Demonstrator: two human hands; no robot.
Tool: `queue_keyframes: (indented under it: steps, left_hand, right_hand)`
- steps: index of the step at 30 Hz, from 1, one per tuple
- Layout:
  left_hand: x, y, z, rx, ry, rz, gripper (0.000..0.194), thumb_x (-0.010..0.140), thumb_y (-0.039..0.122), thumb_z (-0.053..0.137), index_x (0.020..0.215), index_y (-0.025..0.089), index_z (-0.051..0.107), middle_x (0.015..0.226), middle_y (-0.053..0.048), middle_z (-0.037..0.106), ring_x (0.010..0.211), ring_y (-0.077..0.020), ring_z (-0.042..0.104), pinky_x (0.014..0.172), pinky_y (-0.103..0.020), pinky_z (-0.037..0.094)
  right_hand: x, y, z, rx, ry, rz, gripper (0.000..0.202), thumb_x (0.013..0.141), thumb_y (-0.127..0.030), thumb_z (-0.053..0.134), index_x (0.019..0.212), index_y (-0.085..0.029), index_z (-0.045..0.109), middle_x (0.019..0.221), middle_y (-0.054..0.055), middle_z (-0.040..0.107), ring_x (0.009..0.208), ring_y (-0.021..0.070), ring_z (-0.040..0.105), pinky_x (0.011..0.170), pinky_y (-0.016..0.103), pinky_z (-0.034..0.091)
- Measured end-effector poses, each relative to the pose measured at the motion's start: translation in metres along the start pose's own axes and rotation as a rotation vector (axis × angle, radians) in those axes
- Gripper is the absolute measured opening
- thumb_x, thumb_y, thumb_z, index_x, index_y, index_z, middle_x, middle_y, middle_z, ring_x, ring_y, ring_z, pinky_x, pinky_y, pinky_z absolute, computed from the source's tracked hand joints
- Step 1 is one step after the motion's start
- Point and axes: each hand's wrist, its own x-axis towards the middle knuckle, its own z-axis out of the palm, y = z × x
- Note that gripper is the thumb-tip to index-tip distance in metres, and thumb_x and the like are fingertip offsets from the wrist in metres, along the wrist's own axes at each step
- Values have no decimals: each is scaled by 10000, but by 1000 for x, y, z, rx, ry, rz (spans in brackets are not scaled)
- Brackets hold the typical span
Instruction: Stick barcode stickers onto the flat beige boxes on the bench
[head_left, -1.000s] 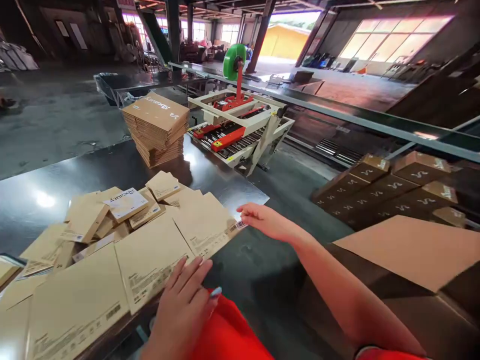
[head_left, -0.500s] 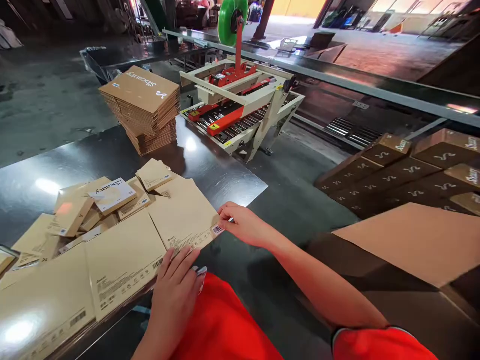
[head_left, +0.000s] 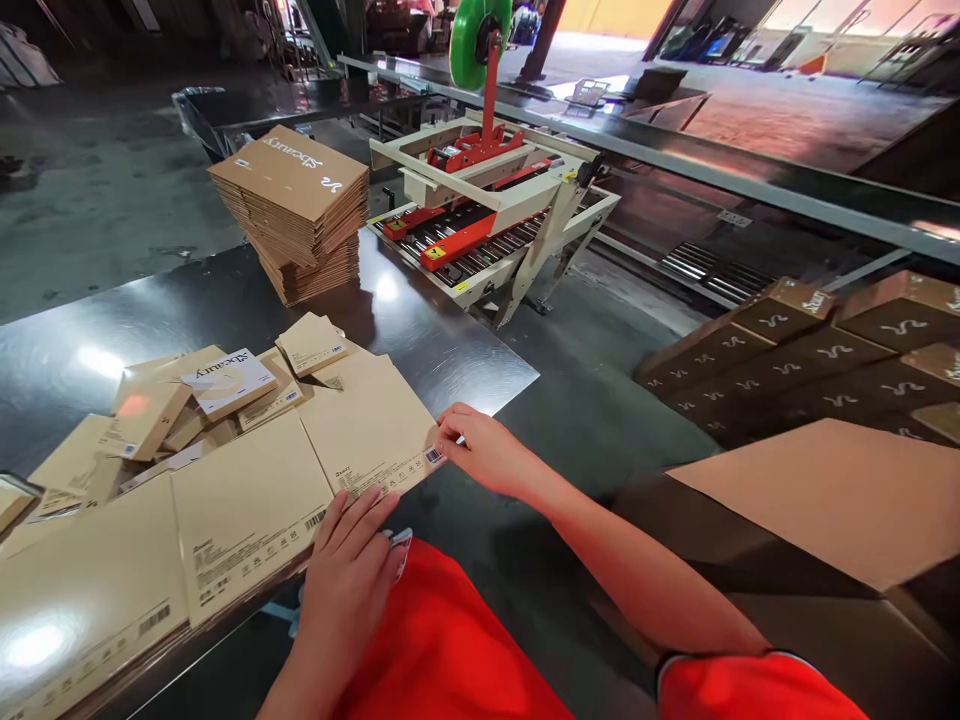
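1 cream printed box [head_left: 371, 415], flat by the table's [head_left: 465, 350] edge

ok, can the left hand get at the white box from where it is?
Probably yes: the white box lies atop the pile, seemingly uncovered, and only low, flat cartons lie between. The left hand would likely need to stretch forward.

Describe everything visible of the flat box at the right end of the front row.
The flat box is pale tan, boardlike and looks like card. It lies flat, fine dark print along its near edge, a barcode label at its right corner. The right hand touches that corner; the left hand has fingers at the near left corner. Another flat carton adjoins its left side.
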Motion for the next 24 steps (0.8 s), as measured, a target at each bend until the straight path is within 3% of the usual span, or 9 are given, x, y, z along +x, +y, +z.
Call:
queue_keyframes:
  steps: [3, 7, 10, 12, 14, 17, 19, 21, 24]
  left_hand:
    - [-3, -4, 0, 28, -39, 45, 162, 886, 158, 516, 809, 226, 641, 1217, 4, 671, 1181, -192, 584, 1104, -420, 376]
    - [-7, -7, 1, 51, -78, 48, 138, 876, 162, 531, 825, 226, 642, 1261, 1, 645, 1200, -199, 570, 1118, -425, 357]
    - [-6, -4, 2, 34, -60, 25, 138, 875, 159, 533, 817, 222, 642, 1231, -5, 664, 1176, -199, 589, 1128, -421, 340]
    - [-4, -2, 3, 8, -36, 5, 148, 875, 151, 530, 798, 217, 638, 1198, -6, 683, 1158, -197, 603, 1129, -419, 336]
    - [-2, 1, 3, -18, -20, -15, 162, 878, 145, 527, 764, 208, 623, 1185, -14, 689, 1155, -202, 605, 1126, -425, 337]
    - [-4, 6, -3, -101, 72, -63, 174, 880, 124, 509, 752, 195, 604, 1151, -48, 701, 1151, -211, 608, 1085, -412, 392]
    - [-8, 9, -14, -176, 161, -159, 173, 879, 113, 493, 768, 188, 602, 1096, -69, 711, 1111, -202, 628, 987, -343, 480]
    - [-12, 12, -26, -220, 216, -288, 186, 881, 124, 486, 751, 189, 603, 1025, -65, 716, 984, -172, 674, 794, -241, 546]
    - [-19, 13, -40, -225, 236, -371, 206, 878, 158, 494, 717, 196, 618, 937, -43, 716, 786, -136, 689, 595, -185, 523]
  right_hand:
    - [-2, -3, 3, -56, 34, 8, 201, 832, -112, 491, 646, -186, 480, 836, 17, 545, 676, 112, 503, 610, 242, 368]
    - [-3, -4, 7, -108, 73, 55, 238, 781, -244, 648, 639, -195, 463, 750, 0, 540, 651, 123, 489, 576, 243, 336]
    - [-3, 2, 11, 1, 104, 103, 237, 725, -294, 710, 816, -217, 505, 709, -34, 560, 625, 130, 509, 562, 238, 343]
    - [-4, 9, 14, 142, 140, 108, 308, 740, -256, 677, 973, -240, 476, 696, -59, 579, 608, 130, 537, 570, 233, 373]
    - [-5, 17, 17, 231, 173, 82, 260, 792, -215, 596, 1009, -246, 457, 696, -58, 605, 619, 134, 569, 600, 239, 410]
    - [-12, 15, 21, 149, 256, 48, 148, 846, -185, 489, 989, -221, 494, 767, 8, 654, 708, 177, 602, 666, 298, 452]
    - [-20, 1, 23, 55, 384, -28, 169, 860, -217, 492, 1024, -198, 525, 924, 86, 671, 869, 236, 600, 765, 379, 463]
    - [-32, -22, 27, 93, 438, -208, 212, 870, -266, 519, 1065, -190, 547, 1077, 130, 638, 1015, 262, 558, 869, 422, 444]
    - [-45, -58, 40, 429, 165, -451, 269, 856, -269, 565, 1118, -209, 546, 1062, 89, 627, 950, 192, 582, 826, 325, 489]
